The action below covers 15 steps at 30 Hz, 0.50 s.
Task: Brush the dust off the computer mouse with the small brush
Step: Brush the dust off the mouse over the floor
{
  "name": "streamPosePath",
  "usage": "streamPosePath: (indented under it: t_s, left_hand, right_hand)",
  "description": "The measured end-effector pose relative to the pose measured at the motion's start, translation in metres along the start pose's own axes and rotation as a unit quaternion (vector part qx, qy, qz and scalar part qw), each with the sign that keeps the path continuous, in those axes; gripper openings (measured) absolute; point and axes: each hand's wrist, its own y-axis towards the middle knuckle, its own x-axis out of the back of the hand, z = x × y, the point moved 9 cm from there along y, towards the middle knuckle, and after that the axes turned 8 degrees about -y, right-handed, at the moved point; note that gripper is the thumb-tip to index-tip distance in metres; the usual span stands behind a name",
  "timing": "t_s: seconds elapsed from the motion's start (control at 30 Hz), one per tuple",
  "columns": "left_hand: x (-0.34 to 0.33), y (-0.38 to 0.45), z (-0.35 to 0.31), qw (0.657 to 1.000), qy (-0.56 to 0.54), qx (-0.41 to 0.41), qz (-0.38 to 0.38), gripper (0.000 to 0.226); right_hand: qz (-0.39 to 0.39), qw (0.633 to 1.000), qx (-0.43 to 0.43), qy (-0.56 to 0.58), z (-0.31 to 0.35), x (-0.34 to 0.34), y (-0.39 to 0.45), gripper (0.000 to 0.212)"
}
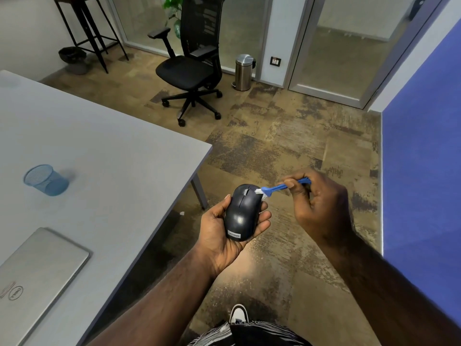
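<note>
A black computer mouse (243,213) with a Lenovo label lies in the palm of my left hand (219,236), which holds it up over the floor, to the right of the table corner. My right hand (316,203) grips the blue handle of a small brush (279,187). The brush's white bristles touch the front right of the mouse, beside the scroll wheel. Part of the handle is hidden by my fingers.
A grey table (112,156) fills the left, with a blue mesh cup (46,180) and a closed silver laptop (37,270) on it. A black office chair (192,68) and a steel bin (243,72) stand farther back. A blue wall (421,146) is at right.
</note>
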Motion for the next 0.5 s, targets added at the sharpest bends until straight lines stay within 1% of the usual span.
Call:
streamPosePath:
  t_s: [0.13,0.17,0.27,0.33,0.4,0.5]
  left_hand:
    - [0.001,0.0,0.0,1.0,-0.006,-0.006,-0.006,0.058]
    - [0.002,0.0,-0.001,1.0,-0.01,-0.007,-0.008,0.058]
    - [0.001,0.0,0.002,1.0,-0.012,0.003,0.002,0.063]
    - [-0.001,0.0,0.002,1.0,-0.004,0.002,0.001,0.063]
    - [-0.002,0.0,-0.001,1.0,-0.004,-0.011,-0.005,0.063]
    - [0.001,0.002,-0.008,0.999,-0.005,-0.045,-0.017,0.058]
  right_hand:
    - [0.031,0.999,0.041,0.016,0.011,-0.005,-0.007,0.021]
    - [0.033,0.999,0.04,0.018,0.011,-0.005,-0.007,0.022]
    - [0.007,1.0,-0.01,0.002,0.0,-0.002,-0.001,0.02]
    - [-0.001,1.0,-0.013,-0.001,0.0,0.0,-0.001,0.018]
    - [0.013,1.0,0.022,0.016,0.014,-0.002,-0.005,0.019]
    - [0.064,0.992,0.084,0.068,0.042,-0.012,-0.018,0.017]
